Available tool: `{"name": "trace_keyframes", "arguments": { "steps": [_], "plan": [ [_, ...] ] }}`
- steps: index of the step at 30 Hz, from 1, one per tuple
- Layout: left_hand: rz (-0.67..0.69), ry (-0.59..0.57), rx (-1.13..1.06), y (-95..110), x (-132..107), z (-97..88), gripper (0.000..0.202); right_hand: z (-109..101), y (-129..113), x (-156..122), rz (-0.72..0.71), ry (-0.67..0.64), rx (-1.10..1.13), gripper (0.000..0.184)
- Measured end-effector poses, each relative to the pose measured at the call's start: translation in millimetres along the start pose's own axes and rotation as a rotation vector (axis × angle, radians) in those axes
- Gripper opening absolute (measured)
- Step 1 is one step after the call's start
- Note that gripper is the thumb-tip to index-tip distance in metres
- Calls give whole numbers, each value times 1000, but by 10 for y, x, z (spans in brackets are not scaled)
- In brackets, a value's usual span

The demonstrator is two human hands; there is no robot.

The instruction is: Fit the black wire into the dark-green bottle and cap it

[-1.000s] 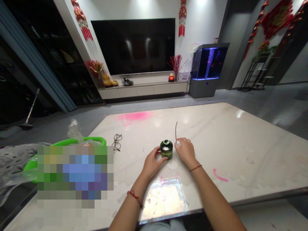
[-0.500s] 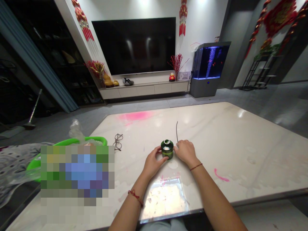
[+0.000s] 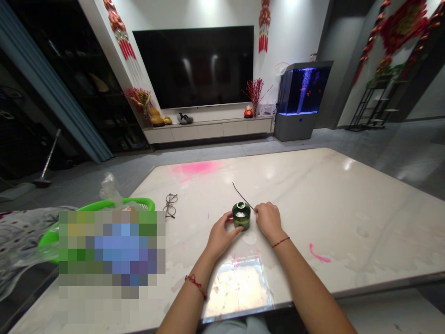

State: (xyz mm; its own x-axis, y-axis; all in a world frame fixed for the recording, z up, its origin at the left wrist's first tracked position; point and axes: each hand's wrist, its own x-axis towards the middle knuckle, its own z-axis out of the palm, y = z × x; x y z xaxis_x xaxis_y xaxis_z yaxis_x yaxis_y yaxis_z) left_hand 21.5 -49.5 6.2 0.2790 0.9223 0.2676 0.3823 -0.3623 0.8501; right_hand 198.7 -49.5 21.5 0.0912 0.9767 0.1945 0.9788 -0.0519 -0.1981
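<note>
A small dark green glass bottle (image 3: 241,217) with a pale rim round its open mouth stands upright on the table (image 3: 347,208). My left hand (image 3: 224,234) grips its left side, thumb at the front and fingers behind. Just right of the bottle, my right hand (image 3: 268,220) is closed in a pinch on one end of a thin black stick (image 3: 242,195). The stick slants up and away to the left, passing behind the bottle's top right side. A gap separates my right hand from the bottle.
Glasses (image 3: 170,205) lie to the left of the bottle. Farther left stands a green basket (image 3: 141,201) with plastic in it, partly covered by a blurred patch. A shiny sheet (image 3: 239,287) lies at the near edge. A pink strip (image 3: 320,254) is on the right.
The black stick has swung from nearly upright to a leftward slant. My right hand has shifted slightly right, away from the bottle. My left hand and the bottle stay put.
</note>
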Motion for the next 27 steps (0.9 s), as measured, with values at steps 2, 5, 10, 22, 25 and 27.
{"name": "trace_keyframes", "arguments": {
  "steps": [2,5,10,22,25,27],
  "plan": [
    [5,1,-2,-6,0,1,49,1,-9,1,-3,6,0,26],
    [3,0,2,-1,-1,2,49,-16,-48,-11,-20,22,-31,24],
    [-6,3,3,27,-1,-3,48,-19,-111,-49,-37,85,-96,21],
    [-29,4,13,26,-2,-1,50,37,5,47,69,381,431,27],
    [-26,-5,11,36,0,-2,49,36,59,94,146,509,767,20],
    [-25,-9,11,44,1,-4,48,19,85,113,199,560,964,16]
  ]
}}
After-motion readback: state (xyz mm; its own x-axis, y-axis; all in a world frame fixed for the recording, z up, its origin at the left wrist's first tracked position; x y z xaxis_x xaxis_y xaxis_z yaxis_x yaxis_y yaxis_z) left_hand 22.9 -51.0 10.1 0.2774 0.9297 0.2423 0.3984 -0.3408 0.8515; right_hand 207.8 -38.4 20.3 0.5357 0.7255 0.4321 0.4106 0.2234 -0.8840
